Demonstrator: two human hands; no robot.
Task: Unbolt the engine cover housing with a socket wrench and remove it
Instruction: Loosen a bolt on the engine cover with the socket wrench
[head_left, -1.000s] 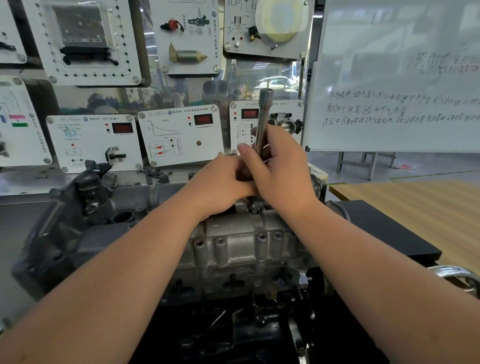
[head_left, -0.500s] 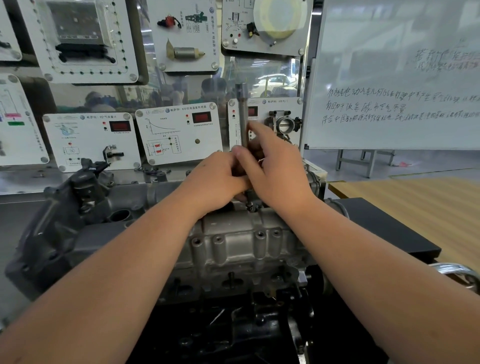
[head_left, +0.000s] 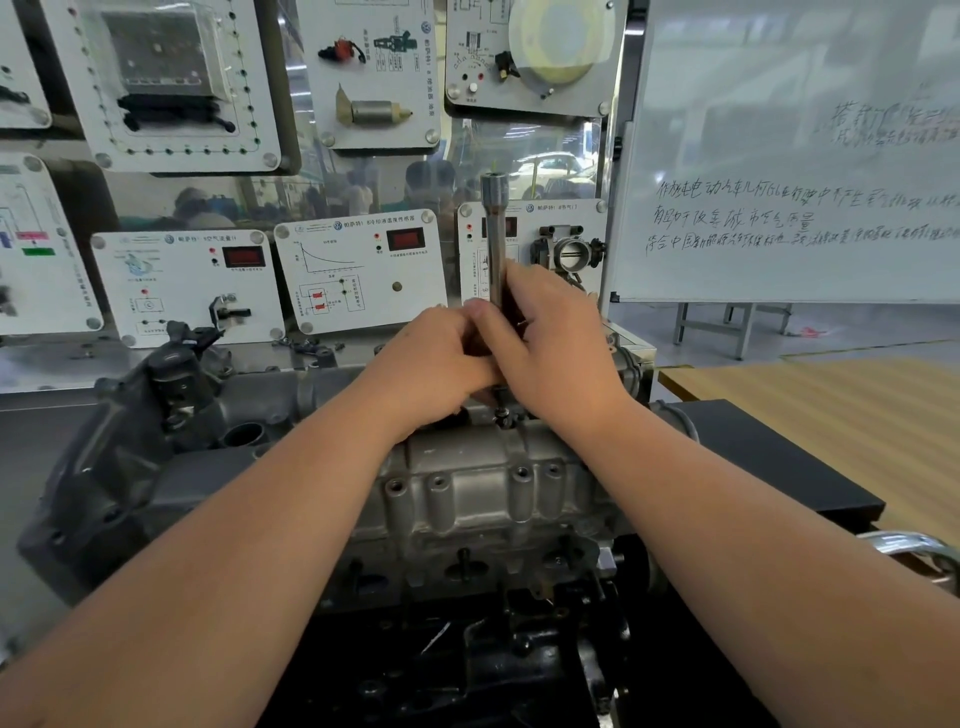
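Head view — both hands on an upright tool over a bolt at the top of the housing.

The right hand (head_left: 558, 345) wraps its fingers round the long steel socket wrench (head_left: 493, 244); the left hand (head_left: 436, 358) curls round its lower end. The grey cast-aluminium engine cover housing (head_left: 493, 493) sits bolted on the engine before the person. Best keep the shaft square to the bolt (head_left: 501, 414) — a tilt risks slipping off.

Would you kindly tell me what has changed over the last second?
The socket wrench swung from leaning right to roughly upright. Both hands, left hand and right hand, kept their grip low on it, and the engine cover housing stayed put.
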